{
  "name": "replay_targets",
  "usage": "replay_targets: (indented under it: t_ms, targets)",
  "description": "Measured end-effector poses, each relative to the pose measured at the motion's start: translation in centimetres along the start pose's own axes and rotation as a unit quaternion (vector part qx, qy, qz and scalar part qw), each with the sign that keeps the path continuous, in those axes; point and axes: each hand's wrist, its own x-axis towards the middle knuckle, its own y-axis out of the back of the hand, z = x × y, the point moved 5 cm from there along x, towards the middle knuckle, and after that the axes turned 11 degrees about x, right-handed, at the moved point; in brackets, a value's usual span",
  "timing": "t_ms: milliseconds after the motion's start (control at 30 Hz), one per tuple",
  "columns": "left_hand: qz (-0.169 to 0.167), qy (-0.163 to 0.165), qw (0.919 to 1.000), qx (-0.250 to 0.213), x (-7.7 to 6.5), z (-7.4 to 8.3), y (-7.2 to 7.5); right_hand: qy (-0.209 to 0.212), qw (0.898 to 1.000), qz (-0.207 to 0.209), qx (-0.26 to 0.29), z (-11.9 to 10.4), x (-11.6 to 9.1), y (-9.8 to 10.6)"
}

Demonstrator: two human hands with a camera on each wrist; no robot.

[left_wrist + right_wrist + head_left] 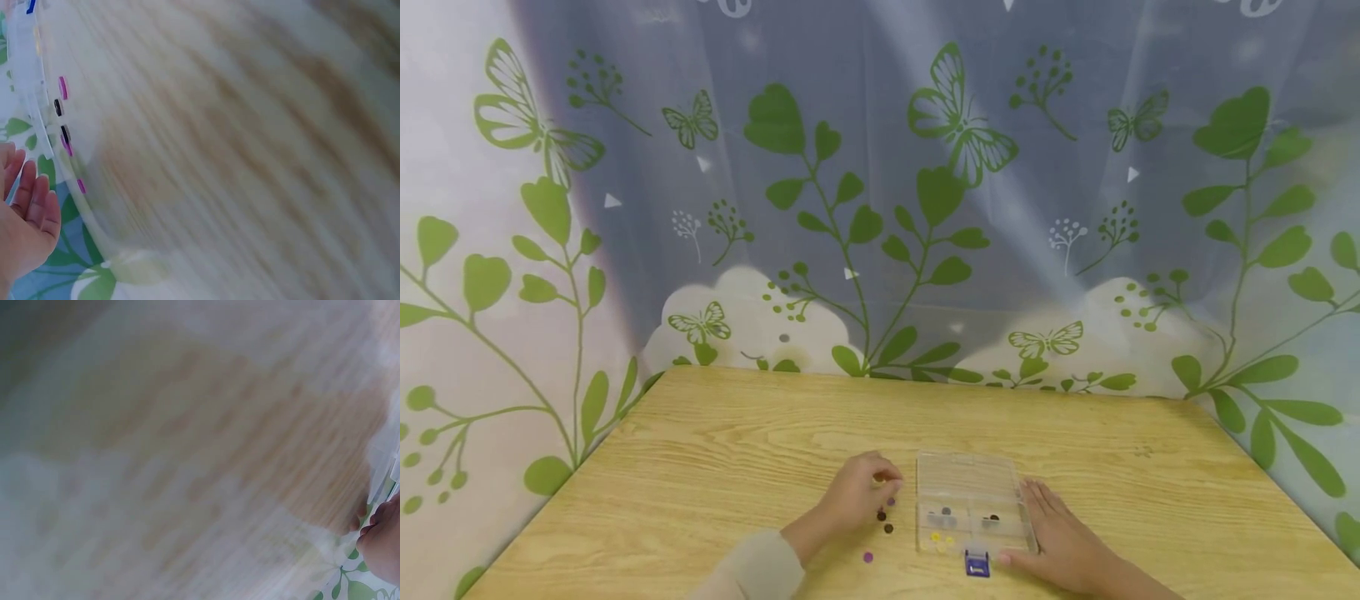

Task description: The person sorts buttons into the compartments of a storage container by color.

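Near the counter's [737,450] cut-off front edge, the left hand [852,493] bent its fingers, any hold unclear; the right hand's [1066,542] straight fingers touched a box [964,478].

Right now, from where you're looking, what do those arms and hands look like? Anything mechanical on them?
They look like a person's, not a machine's. The left hand and right hand wear no gloves, and I see no cables. A plain cream sleeve covers part of the left forearm; the right shows no sleeve.

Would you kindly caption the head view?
Right hand touching clear rectangular plastic box, left hand near small purple and black discs.
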Motion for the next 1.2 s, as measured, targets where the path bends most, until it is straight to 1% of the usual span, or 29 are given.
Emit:
replay_targets:
  t_ms: [100, 233, 467, 767, 1000, 1200]
  targets:
    - [0.001, 0.002, 0.9998, -0.020, -0.1, -0.5, 0.2, 0.000, 1.000, 0.002, -0.001, 0.0, 0.0, 0.0]
    - [0.006, 0.008, 0.9994, -0.033, -0.2, -0.9, 0.4, 0.000, 1.000, 0.002, 0.000, -0.1, 0.0, 0.0]
    - [0.012, 0.012, 0.9994, -0.030, -0.2, -1.5, 0.7, -0.001, 1.000, -0.001, 0.002, 0.0, 0.0, 0.0]
    - [0.011, -0.005, 0.9993, -0.034, -0.5, -1.6, 0.8, -0.004, 1.000, 0.000, 0.002, 0.0, 0.0, 0.0]
    - [-0.010, 0.000, 0.9989, -0.045, -0.7, -1.7, 0.7, -0.006, 1.000, 0.004, 0.002, 0.3, 0.0, -0.3]
    - [-0.030, -0.004, 0.9982, -0.052, -1.0, -1.8, 0.5, -0.006, 1.000, 0.001, 0.002, 0.4, 0.0, -0.2]
